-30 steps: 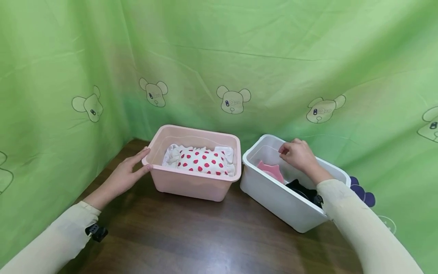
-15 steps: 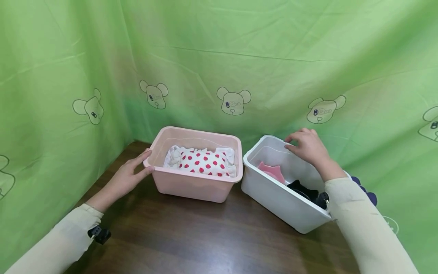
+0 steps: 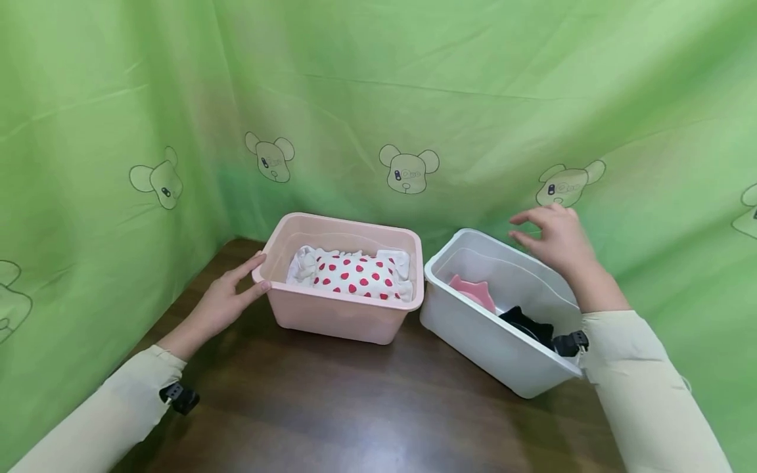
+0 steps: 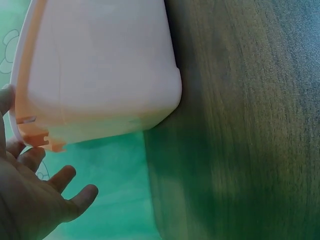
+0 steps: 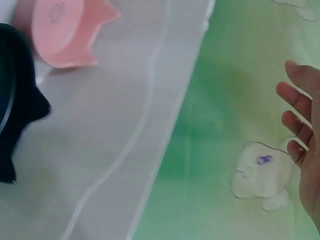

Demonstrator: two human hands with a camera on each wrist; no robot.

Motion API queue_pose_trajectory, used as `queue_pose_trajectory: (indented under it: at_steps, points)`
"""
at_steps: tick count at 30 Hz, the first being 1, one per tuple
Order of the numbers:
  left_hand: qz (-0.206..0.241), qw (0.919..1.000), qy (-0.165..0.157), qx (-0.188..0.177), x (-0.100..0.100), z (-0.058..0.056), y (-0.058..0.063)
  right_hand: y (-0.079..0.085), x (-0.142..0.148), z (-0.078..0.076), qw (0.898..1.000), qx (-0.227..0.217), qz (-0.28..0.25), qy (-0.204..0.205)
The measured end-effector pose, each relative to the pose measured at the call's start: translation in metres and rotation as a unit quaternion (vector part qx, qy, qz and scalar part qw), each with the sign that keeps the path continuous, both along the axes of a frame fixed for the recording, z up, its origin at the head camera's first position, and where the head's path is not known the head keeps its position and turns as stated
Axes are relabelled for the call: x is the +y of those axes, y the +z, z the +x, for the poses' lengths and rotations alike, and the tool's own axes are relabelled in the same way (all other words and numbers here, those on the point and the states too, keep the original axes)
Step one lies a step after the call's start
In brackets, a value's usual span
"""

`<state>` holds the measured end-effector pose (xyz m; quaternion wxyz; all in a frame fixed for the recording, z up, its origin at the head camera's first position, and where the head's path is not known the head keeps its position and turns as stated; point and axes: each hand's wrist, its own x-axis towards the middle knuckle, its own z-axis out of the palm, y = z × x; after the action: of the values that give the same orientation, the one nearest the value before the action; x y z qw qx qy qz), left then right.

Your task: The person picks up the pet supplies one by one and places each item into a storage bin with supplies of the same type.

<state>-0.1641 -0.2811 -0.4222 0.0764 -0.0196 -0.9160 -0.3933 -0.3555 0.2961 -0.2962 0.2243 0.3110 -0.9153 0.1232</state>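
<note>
In the head view, my left hand (image 3: 225,299) touches the left front corner of a pink plastic bin (image 3: 331,315), thumb and fingers fairly straight. A small white pillow with red spots (image 3: 355,274) and ruffled ends lies inside. Above the back edge of a white bin (image 3: 485,341) my right hand (image 3: 562,240) hovers with nothing in it, its fingers loosely bent. Inside that bin are a pink bowl (image 3: 474,292) with pointed ears and a black bowl (image 3: 526,325) of similar shape. The right wrist view shows both bowls partly cut off.
Both bins stand on a dark brown wooden table (image 3: 319,394), nearly touching at their rims. A green curtain (image 3: 343,85) printed with bear faces hangs close behind and to the left. Each wrist wears a black device; the left one (image 3: 179,397) shows below the sleeve.
My right hand has risen out of the white bin, moving up, back and right past its rear edge. The left hand keeps its place on the pink bin.
</note>
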Motion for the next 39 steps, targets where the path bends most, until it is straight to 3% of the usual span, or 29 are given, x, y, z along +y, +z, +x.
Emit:
queue_pose_trajectory:
  at_steps: [6,11,18,22,28,32,39]
  points:
    - [0.002,1.0000,-0.002,0.003,0.002,0.000,-0.004,0.015,0.002,0.018,1.000,0.011,-0.007,0.002]
    - [0.002,1.0000,-0.004,0.006,-0.001,0.001,-0.005,0.014,-0.001,0.034,1.000,0.013,-0.017,0.003]
    - [-0.007,0.9999,-0.006,0.006,-0.005,0.003,-0.005,0.006,-0.004,0.063,0.999,-0.045,-0.022,-0.017]
    - [-0.014,0.9999,-0.004,-0.002,-0.006,0.003,-0.001,-0.001,-0.002,0.075,0.998,-0.062,-0.013,-0.018]
    - [-0.025,0.9997,-0.003,-0.002,-0.004,0.001,0.002,-0.013,0.009,0.095,0.999,-0.043,-0.029,-0.012]
    - [-0.036,0.9993,0.000,0.002,-0.006,0.007,0.001,-0.028,0.012,0.110,0.999,-0.030,-0.041,-0.013]
    - [-0.065,0.9968,0.021,0.042,-0.010,0.012,0.006,-0.053,0.006,0.127,0.997,-0.002,-0.071,-0.003]
